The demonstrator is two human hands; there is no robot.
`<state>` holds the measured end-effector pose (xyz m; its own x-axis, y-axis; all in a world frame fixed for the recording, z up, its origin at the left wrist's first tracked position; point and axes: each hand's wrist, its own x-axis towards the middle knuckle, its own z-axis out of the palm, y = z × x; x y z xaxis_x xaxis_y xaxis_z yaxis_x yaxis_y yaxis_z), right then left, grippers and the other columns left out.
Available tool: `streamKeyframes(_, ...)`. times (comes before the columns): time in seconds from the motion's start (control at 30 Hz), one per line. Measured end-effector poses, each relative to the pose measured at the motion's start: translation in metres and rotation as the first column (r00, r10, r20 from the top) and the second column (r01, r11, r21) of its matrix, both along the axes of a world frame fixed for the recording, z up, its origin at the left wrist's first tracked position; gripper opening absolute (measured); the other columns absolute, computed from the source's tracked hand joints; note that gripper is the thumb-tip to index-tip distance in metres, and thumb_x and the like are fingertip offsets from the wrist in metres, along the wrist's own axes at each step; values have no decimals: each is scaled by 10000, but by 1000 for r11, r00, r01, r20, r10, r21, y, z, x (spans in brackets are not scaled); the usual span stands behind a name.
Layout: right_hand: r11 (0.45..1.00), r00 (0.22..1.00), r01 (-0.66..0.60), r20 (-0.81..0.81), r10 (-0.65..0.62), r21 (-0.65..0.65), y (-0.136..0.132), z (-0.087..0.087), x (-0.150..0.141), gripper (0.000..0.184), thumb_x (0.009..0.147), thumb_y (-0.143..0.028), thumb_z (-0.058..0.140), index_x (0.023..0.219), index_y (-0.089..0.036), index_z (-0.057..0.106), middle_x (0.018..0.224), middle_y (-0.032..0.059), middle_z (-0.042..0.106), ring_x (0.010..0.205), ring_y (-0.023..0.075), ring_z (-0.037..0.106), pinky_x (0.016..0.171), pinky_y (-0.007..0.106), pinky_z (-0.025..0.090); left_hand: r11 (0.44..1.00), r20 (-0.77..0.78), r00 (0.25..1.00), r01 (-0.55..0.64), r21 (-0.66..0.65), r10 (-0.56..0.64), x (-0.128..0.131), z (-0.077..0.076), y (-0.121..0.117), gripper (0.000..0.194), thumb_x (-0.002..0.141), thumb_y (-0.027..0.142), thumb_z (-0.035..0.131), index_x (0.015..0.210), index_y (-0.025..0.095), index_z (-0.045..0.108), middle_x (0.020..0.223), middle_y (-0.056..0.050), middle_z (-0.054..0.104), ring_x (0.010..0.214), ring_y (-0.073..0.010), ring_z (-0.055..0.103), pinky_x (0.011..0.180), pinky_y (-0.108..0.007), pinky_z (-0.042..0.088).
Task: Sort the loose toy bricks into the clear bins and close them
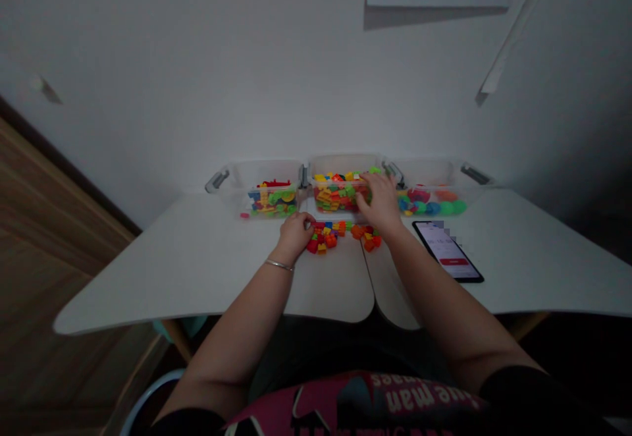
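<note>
Small coloured toy building bricks [332,235] lie in a loose band on the white table, mostly red, orange and yellow. At the left end of the band, my left hand [295,233] rests with its fingers curled in against the bricks; what they pinch, if anything, is hidden. My right hand [382,200] reaches over the front right of the middle clear bin [345,163], thumb and fingers apart. Yellow, green and red bricks [336,195] fill the lower part of that bin. No brick shows in the right hand.
To the left stands a second clear bin [266,169] of mixed pieces, and to the right a third bin [427,171] with round green and blue pieces. A phone [448,251] with a lit screen lies beside my right forearm. A seam splits the table [336,291]; a wall rises behind.
</note>
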<state>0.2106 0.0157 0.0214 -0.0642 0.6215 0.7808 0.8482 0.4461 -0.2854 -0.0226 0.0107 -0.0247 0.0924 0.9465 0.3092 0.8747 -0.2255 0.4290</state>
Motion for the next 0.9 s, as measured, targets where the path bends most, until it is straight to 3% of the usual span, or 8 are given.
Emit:
streamKeyframes(0.27,995,996,-84,-37,86,57,-23,-22,-19,493,837,-242,536,1327,-193,533,1450,134,499,1400,316,371,1150,563,310,995,5,995,99,-17,-99,1,1,1,136,796,142,586,814,186,714,908,-75,708,909,-216,644,890,-345,496)
streamKeyframes(0.47,971,971,-238,36,238,-19,-31,-41,-29,404,835,-193,531,1227,-189,632,1339,130,587,1264,291,488,1100,508,389,983,104,979,170,72,-177,1,1,3,94,789,130,595,777,182,672,851,-62,678,856,-201,629,862,-344,499)
streamKeyframes(0.67,953,957,-282,41,287,-110,-27,-52,-30,314,860,-206,565,1155,-207,673,1238,98,663,1163,275,553,1038,474,436,909,235,888,339,243,-395,5,6,-2,37,813,166,606,783,184,618,869,-43,646,900,-197,614,893,-359,494)
streamKeyframes(0.9,944,965,-262,-34,261,-201,-26,-53,-26,216,832,-222,636,1041,-208,688,1056,92,719,1031,272,604,957,455,463,914,467,786,356,193,-405,11,8,-9,235,765,146,670,985,181,595,942,-32,645,853,-159,617,819,-312,522)
